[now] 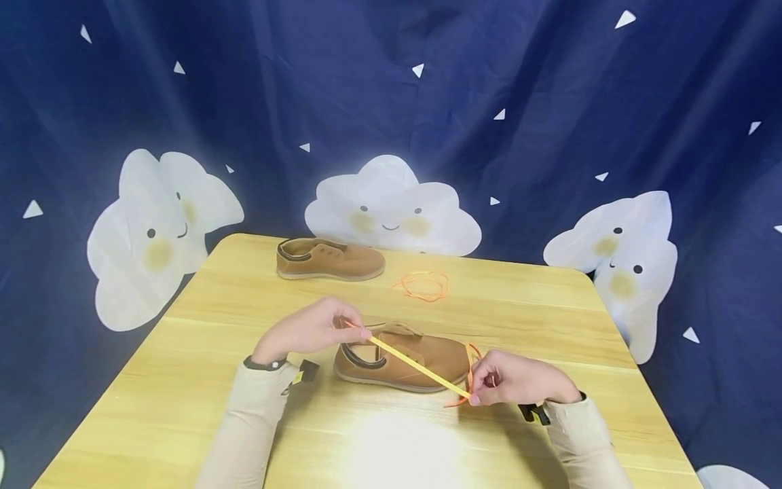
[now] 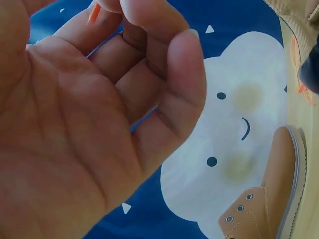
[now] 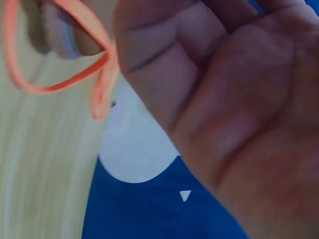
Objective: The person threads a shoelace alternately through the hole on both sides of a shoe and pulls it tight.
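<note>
An orange shoelace (image 1: 418, 367) is stretched in a slant above a brown shoe (image 1: 440, 352), which lies on the table with its toe to the right. My left hand (image 1: 314, 329) pinches the lace's upper end; a bit of orange lace (image 2: 93, 13) shows at the fingers in the left wrist view. My right hand (image 1: 516, 377) pinches the lower end beside the toe. From the right fingers hang loose loops of lace (image 3: 62, 88), close to the shoe's toe. The shoe's eyelets are partly hidden behind the taut lace.
A second brown shoe (image 1: 360, 261), without a lace, stands at the back of the table (image 1: 183, 339). To its right lies a coiled orange lace (image 1: 425, 286). A dark blue curtain (image 1: 391, 81) with cloud prints hangs behind the table.
</note>
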`<state>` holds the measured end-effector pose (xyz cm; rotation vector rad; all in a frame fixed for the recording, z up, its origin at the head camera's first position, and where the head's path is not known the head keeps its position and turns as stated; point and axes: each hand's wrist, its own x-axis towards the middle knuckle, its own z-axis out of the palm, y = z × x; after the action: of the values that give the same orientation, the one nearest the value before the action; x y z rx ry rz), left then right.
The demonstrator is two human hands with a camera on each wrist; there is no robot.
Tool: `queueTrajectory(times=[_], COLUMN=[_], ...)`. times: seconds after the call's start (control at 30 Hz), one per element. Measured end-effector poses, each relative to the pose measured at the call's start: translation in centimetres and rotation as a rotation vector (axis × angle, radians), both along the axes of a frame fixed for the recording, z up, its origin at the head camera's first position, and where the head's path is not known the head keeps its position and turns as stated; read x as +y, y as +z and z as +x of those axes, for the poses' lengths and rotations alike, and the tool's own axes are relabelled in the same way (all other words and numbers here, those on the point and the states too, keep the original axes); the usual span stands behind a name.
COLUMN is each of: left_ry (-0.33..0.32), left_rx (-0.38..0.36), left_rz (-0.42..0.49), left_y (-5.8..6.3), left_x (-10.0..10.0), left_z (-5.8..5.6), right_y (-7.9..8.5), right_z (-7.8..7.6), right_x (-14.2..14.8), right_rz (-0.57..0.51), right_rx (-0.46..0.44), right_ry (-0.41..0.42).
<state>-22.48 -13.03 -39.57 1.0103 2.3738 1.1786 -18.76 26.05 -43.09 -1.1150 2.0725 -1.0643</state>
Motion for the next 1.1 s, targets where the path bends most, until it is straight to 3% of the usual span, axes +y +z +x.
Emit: queueTrajectory(times=[0.1, 0.2, 0.33, 0.57, 0.67, 0.73, 0.87, 1.1], left_ry=[-0.005, -0.035, -0.117, -0.224, -0.227, -0.206, -0.112, -0.003], left_rx=[0.022, 0.044, 0.072, 0.118, 0.117, 0.109, 0.084, 0.099], left_rz=[0.006, 0.005, -0.009, -0.038, -0.043, -0.045, -0.047, -0.028], left_y=[0.0, 0.2, 0.2, -0.4, -0.6, -0.8, -1.3, -2.3], left_x=[0.1, 0.8, 2.3, 4.4, 4.9, 5.1, 5.4, 5.8], left_z=[0.1, 0.6, 1.2, 1.6, 1.6, 1.5, 1.3, 0.8], right_y=[-0.3, -0.1, 0.7, 0.6, -0.2, -0.7, -1.6, -3.9], right_z=[0.2, 0.2, 0.1, 0.4, 0.6, 0.9, 1.6, 3.0], right_x=[-0.1, -1.2, -4.0, -8.8, -9.3, -9.0, -7.9, -6.2], right_rz=[0.023, 0.046, 0.01, -0.167, -0.234, -0.279, -0.328, -0.339], right_rx=[-0.016, 0.092, 0.224, 0.156, 0.138, 0.1, -0.062, -0.346], right_ry=[0.031, 0.019, -0.084, -0.158, -0.176, -0.19, -0.26, -0.487])
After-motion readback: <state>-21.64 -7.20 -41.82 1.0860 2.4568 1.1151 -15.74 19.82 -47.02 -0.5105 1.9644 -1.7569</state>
